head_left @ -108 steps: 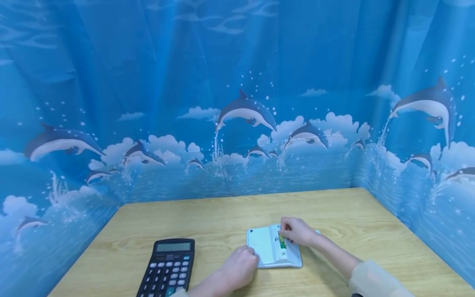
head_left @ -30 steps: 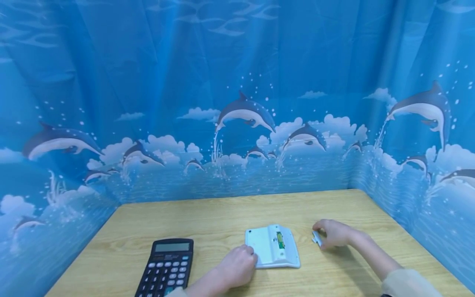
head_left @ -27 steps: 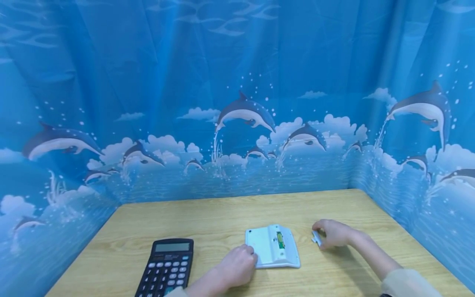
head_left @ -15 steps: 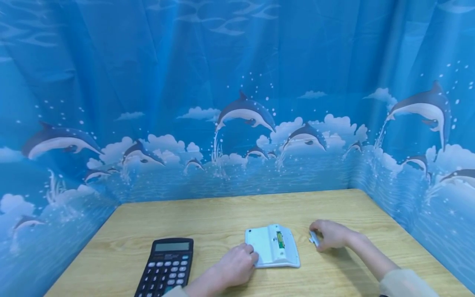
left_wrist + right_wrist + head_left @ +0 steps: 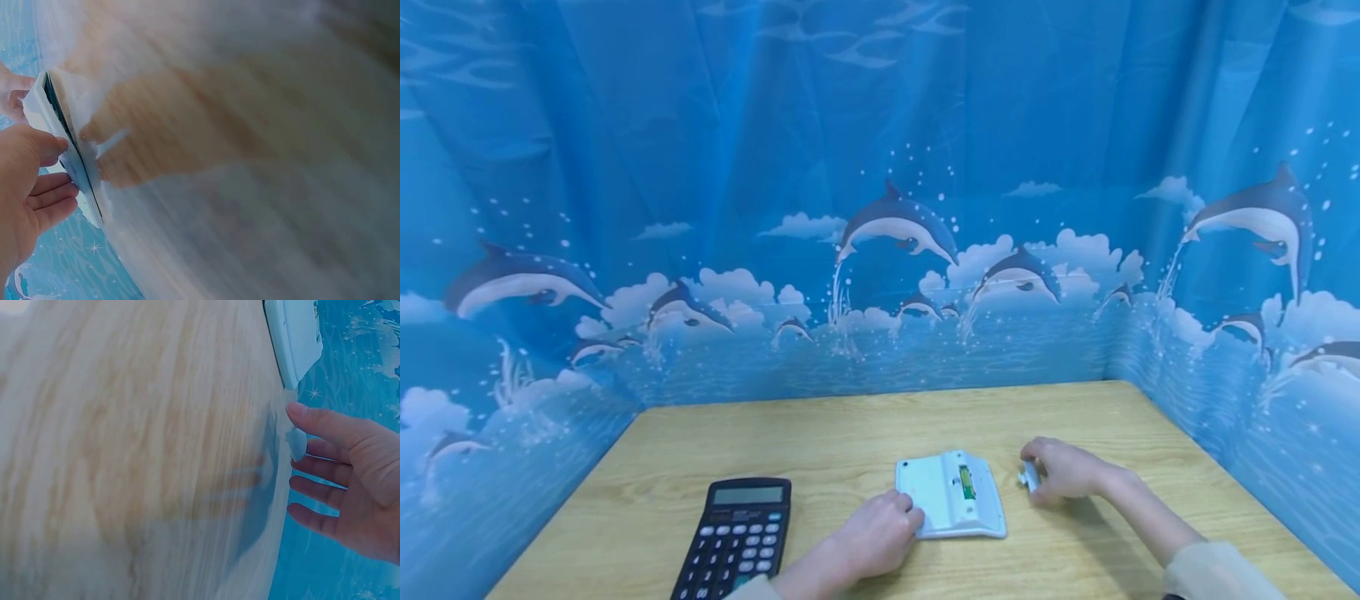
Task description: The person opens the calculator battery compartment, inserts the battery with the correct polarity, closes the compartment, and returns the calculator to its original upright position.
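Note:
A light-blue calculator point(image 5: 927, 497) lies face down on the table, its battery compartment uncovered and a green battery point(image 5: 967, 482) visible inside. My left hand point(image 5: 883, 529) grips its near left edge between thumb and fingers, also seen along the calculator's side point(image 5: 84, 181) in the left wrist view. To the right of the calculator, my right hand point(image 5: 1067, 471) pinches a small light-blue battery cover point(image 5: 1028, 477) between thumb and fingers. The right wrist view shows this cover point(image 5: 297, 444) close over the table, with the other fingers spread loosely below it.
A black desk calculator point(image 5: 733, 537) with a grey screen lies face up to the left of the left hand, partly cut off by the frame. A blue dolphin-print curtain point(image 5: 880, 208) surrounds the wooden table point(image 5: 820, 437) at the back and sides.
My right hand has left the battery compartment, gone to the right and taken up the battery cover. Lately it has shifted slightly left with it. The left hand stays at the calculator's edge.

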